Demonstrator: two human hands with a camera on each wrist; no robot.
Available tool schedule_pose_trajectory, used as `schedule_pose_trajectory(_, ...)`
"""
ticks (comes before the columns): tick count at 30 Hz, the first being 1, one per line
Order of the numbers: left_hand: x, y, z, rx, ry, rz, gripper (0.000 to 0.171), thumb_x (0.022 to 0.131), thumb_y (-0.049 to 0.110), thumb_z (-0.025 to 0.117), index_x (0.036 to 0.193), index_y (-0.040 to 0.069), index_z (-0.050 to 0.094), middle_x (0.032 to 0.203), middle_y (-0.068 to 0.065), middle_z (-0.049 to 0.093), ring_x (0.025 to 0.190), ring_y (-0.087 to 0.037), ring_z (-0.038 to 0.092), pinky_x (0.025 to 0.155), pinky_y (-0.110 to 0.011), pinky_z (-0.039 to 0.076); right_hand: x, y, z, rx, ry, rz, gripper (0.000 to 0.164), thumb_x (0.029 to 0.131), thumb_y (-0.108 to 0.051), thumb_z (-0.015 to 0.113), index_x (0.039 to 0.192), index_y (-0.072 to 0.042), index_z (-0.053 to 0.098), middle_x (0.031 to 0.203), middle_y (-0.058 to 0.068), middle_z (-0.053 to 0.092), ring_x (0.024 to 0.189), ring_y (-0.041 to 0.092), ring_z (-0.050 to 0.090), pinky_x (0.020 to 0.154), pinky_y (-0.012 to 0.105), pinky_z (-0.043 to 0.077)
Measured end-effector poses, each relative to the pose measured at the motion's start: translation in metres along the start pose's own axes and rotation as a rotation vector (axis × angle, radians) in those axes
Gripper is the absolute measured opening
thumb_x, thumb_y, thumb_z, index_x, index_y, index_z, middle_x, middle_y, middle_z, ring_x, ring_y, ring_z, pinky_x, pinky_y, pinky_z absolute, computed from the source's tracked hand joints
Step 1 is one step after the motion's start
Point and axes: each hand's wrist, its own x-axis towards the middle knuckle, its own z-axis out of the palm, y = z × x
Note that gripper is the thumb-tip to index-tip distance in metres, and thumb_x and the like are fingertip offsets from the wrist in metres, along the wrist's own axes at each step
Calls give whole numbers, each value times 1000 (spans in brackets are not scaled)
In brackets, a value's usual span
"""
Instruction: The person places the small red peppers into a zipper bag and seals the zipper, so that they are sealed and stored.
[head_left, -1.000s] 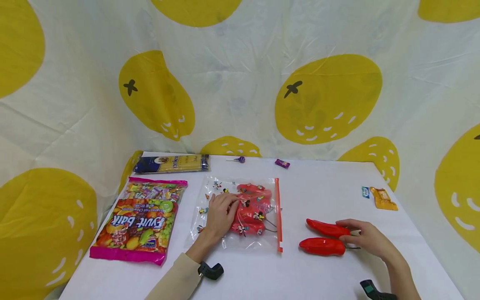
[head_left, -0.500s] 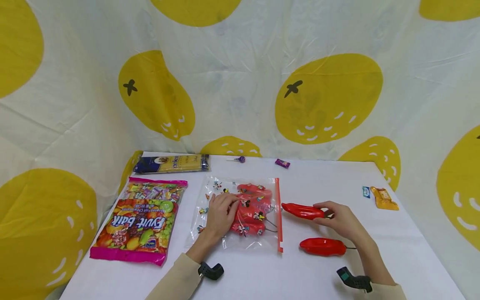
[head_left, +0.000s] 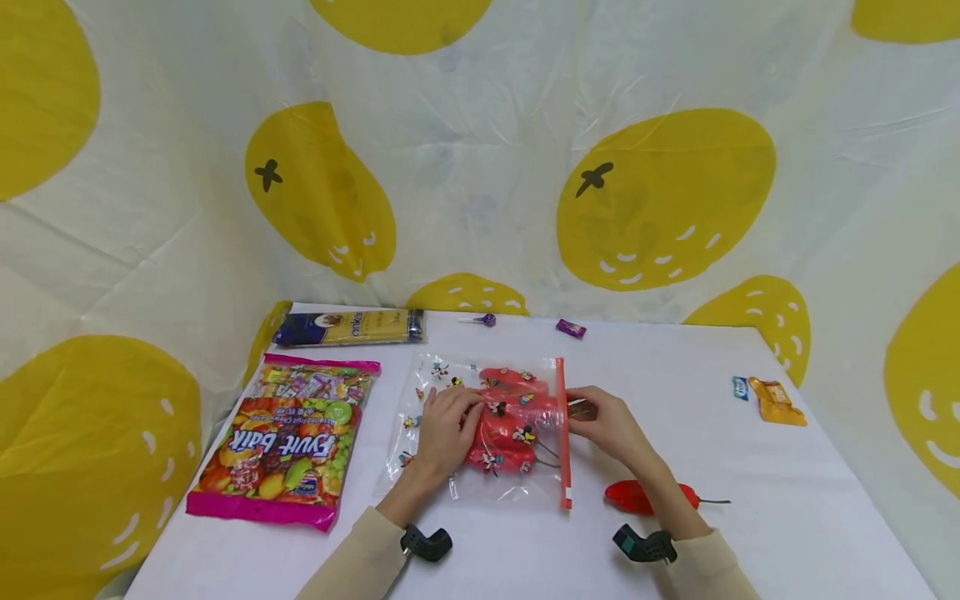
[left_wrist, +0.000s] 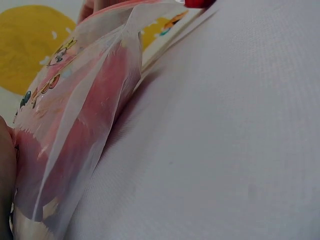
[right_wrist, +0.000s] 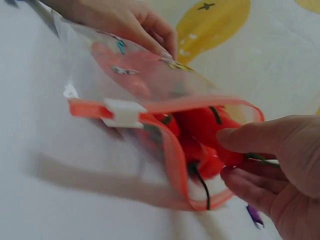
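A clear zip bag [head_left: 510, 492] with cartoon prints and a red-orange slider edge lies mid-table, several red chili peppers [head_left: 502, 429] inside it. My left hand [head_left: 450, 425] is on its upper film, thumb and fingertips close together, seeming to pinch it. At the bag's mouth, my right hand [head_left: 611, 421] grips a red chili pepper [right_wrist: 207, 127] near its stem, most of it inside the opening. The right wrist view shows the mouth gaping, with a white slider [right_wrist: 122, 114] at one end. Another red chili pepper [head_left: 630, 497] lies on the table, partly behind my right forearm.
To the left lies a fruit candy bag [head_left: 285, 450], with a pasta packet [head_left: 348, 327] behind it. A lollipop [head_left: 487, 319] and a purple wrapped candy [head_left: 571, 328] are at the back. At right are a small blue packet [head_left: 740, 387] and an orange packet [head_left: 776, 404].
My right hand has lifted one chili pepper from the table and carried it left into the bag's mouth. My left hand has stayed on the bag.
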Motion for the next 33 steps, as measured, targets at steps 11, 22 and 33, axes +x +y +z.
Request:
schedule_pose_trajectory(11, 2, 3, 2, -12, 58, 54, 13, 90, 23, 61, 98, 16, 70, 108, 1, 69, 108, -25, 61, 101, -68, 31, 8, -1, 20, 157, 11, 11, 40, 86, -21, 68, 122, -8, 60, 118, 13, 64, 105, 25, 61, 90, 33, 53)
schedule_pose_trajectory(22, 0, 3, 5, -9, 63, 54, 13, 90, 22, 62, 98, 16, 70, 108, -1, 69, 107, -26, 62, 101, -67, 32, -13, 7, -10, 49, -14, 32, 47, 86, -30, 68, 128, -13, 55, 121, 9, 63, 105, 24, 62, 81, 25, 56)
schedule_pose_trajectory(33, 0, 1, 0, -7, 32, 20, 14, 91, 24, 60, 100, 19, 69, 109, 1, 69, 110, -25, 60, 103, -66, 30, -71, 33, -77, -141, -132, 126, 56, 81, -43, 70, 127, -15, 55, 123, 8, 61, 110, 25, 54, 79, 23, 51)
